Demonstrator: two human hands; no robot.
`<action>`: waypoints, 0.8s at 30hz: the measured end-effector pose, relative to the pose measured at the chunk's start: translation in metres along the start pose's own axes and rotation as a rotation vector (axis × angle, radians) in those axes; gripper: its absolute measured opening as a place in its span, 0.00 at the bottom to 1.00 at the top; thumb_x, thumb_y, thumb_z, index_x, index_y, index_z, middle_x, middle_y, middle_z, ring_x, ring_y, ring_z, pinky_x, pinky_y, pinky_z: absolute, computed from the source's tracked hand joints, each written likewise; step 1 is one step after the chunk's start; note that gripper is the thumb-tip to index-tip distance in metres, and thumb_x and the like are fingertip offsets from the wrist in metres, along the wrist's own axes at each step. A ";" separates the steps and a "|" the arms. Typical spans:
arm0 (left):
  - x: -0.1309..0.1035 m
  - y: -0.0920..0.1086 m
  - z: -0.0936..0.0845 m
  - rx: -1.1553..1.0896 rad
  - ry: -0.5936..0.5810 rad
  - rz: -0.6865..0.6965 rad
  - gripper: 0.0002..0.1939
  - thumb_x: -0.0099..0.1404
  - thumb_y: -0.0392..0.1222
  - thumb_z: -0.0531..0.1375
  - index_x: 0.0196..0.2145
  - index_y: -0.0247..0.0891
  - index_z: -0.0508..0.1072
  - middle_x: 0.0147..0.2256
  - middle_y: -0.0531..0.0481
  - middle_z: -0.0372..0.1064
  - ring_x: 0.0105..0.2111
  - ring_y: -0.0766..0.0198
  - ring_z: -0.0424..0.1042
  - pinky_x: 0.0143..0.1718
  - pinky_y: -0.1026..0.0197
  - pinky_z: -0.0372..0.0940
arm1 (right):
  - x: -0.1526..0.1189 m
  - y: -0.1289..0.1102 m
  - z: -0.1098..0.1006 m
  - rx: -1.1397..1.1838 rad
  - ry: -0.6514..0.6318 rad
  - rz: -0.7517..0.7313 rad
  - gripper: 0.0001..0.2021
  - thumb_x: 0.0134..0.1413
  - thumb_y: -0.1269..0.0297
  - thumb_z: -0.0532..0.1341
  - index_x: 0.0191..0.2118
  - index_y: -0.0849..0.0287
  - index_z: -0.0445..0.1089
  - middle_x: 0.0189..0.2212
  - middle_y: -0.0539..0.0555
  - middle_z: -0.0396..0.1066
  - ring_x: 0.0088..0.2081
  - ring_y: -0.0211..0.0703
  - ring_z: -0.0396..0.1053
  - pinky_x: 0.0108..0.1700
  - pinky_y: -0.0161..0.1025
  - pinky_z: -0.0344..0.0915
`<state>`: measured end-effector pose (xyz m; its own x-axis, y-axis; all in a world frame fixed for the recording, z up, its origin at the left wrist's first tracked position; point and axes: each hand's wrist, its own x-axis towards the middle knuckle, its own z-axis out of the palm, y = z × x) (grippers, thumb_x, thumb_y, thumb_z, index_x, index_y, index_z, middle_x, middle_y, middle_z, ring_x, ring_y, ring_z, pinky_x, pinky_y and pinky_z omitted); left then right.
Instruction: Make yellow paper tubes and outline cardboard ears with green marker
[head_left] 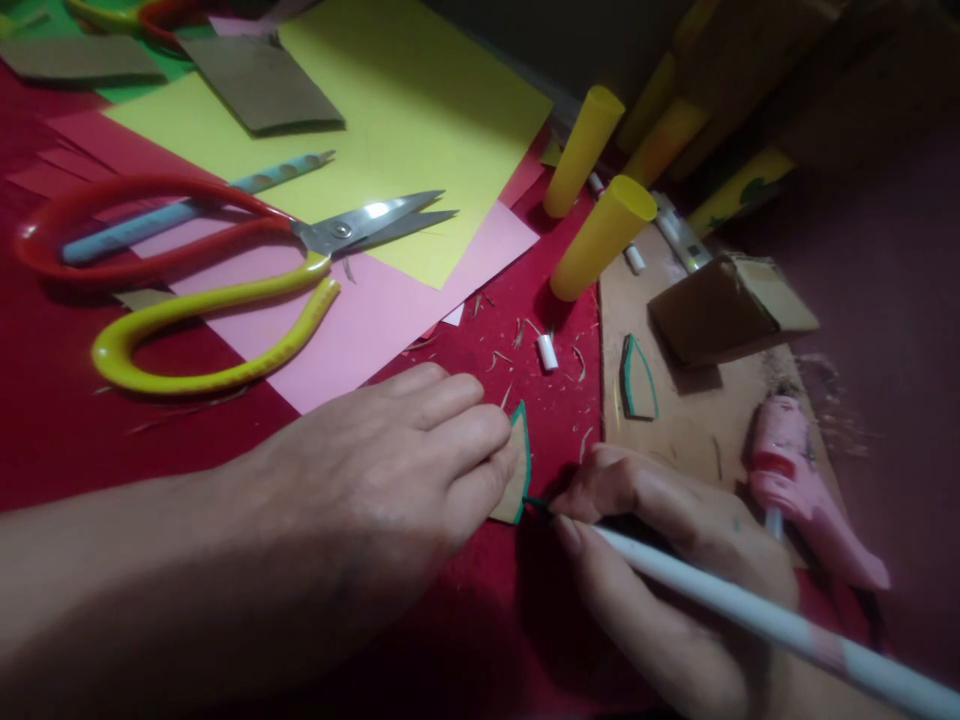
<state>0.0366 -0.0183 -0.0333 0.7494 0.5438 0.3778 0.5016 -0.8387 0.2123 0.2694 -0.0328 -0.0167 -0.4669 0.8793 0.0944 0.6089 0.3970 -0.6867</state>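
One green-edged cardboard piece near left edge of tan board: left hand, fingers together, holds it; right hand pinches white marker.

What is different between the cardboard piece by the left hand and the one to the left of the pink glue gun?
The left hand partly covers the first piece; the second piece lies uncovered. The first piece is over the red surface, the second piece on the brown board. Both are brown with green edges.
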 end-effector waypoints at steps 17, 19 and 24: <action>-0.002 0.000 0.001 0.007 -0.004 0.011 0.20 0.74 0.31 0.45 0.42 0.30 0.78 0.32 0.45 0.69 0.32 0.56 0.63 0.33 0.53 0.61 | 0.000 -0.002 0.006 -0.105 0.125 0.043 0.05 0.56 0.64 0.66 0.31 0.47 0.72 0.26 0.50 0.77 0.20 0.41 0.72 0.17 0.35 0.67; -0.001 -0.001 0.002 0.003 -0.009 0.016 0.20 0.74 0.31 0.45 0.42 0.30 0.78 0.32 0.45 0.70 0.32 0.56 0.63 0.33 0.52 0.61 | -0.001 -0.003 0.006 -0.109 0.124 0.057 0.05 0.56 0.64 0.67 0.31 0.47 0.72 0.25 0.50 0.77 0.19 0.41 0.72 0.16 0.35 0.65; -0.001 -0.001 0.002 0.009 -0.006 0.018 0.20 0.74 0.30 0.45 0.42 0.30 0.77 0.33 0.45 0.70 0.33 0.56 0.63 0.34 0.53 0.61 | -0.002 -0.001 0.006 -0.112 0.124 0.065 0.04 0.56 0.64 0.67 0.33 0.47 0.73 0.27 0.50 0.77 0.20 0.40 0.72 0.17 0.34 0.66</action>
<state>0.0360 -0.0180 -0.0356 0.7608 0.5288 0.3763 0.4919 -0.8480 0.1972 0.2660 -0.0368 -0.0200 -0.3453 0.9272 0.1453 0.7061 0.3586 -0.6106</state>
